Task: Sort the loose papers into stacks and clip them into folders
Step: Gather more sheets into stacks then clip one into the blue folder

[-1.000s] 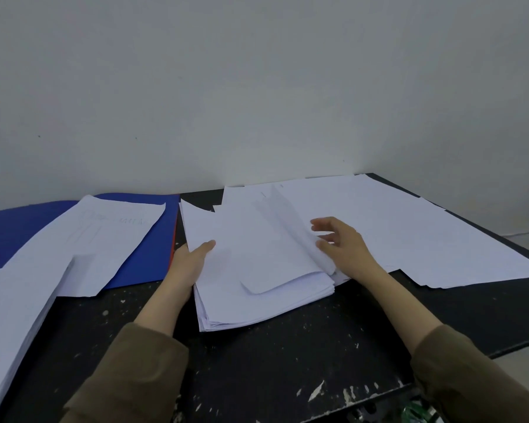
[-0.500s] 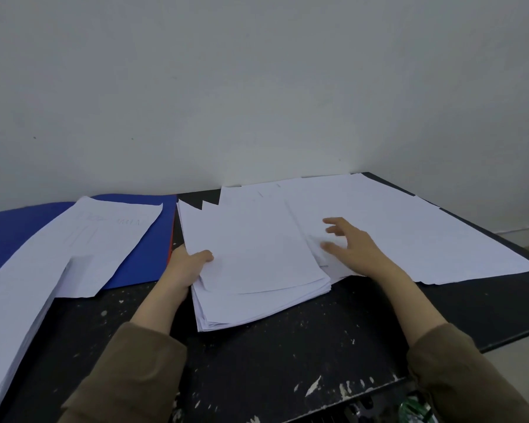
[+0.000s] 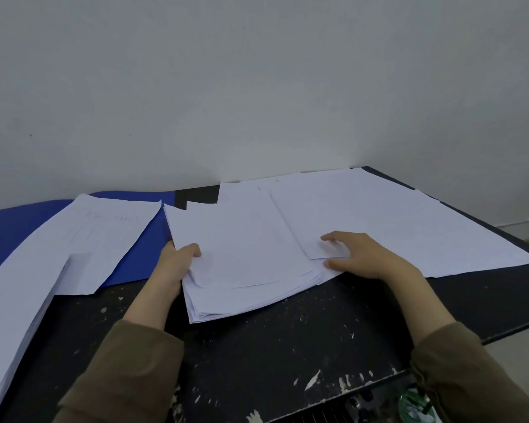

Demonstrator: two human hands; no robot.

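- The stack lies mid-table, uneven; our left hand pinches its left edge with the thumb on top, and our right hand rests spread on the sheets beside it.
- Risk — top pages could slide or crease if we lift by one edge.
- The loose sheets overlap the stack, so they may drag along.
- Table edge is near; the folder crowds the left — free room lies in front.

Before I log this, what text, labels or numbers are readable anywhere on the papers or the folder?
None can be read.
Sheet on the blue folder: faint grey heading and table lines, too blurred to read.
Center paper stack: no legible print.
Spread sheets on the right: no legible print.
Blue folder: no label visible.
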